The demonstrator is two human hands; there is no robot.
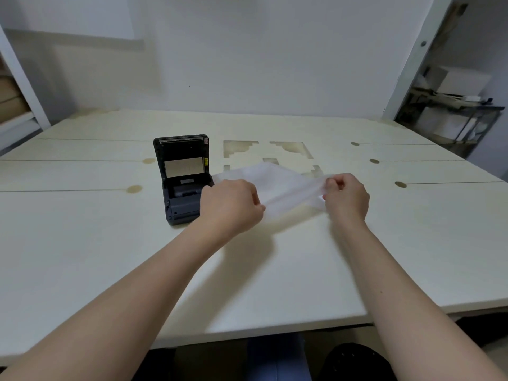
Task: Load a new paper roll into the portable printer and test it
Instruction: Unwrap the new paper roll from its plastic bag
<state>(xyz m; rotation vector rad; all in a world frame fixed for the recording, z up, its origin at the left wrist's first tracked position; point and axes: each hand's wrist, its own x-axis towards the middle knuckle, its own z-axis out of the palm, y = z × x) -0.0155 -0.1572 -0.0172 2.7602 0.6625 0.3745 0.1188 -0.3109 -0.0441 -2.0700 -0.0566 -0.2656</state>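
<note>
A dark grey portable printer stands on the white table, left of centre, with its lid flipped up and its paper bay exposed. To its right, both hands hold a thin translucent white wrapper stretched between them just above the table. My left hand grips the wrapper's left end and partly covers the printer's right front corner. My right hand pinches the right end. Whether a paper roll is inside the wrapper cannot be made out.
The table carries thin dark lines, round brownish marks and stepped brownish patches behind the wrapper. Its front edge runs close to my body. A shelf unit with boxes stands at the back right, and more shelving at the left.
</note>
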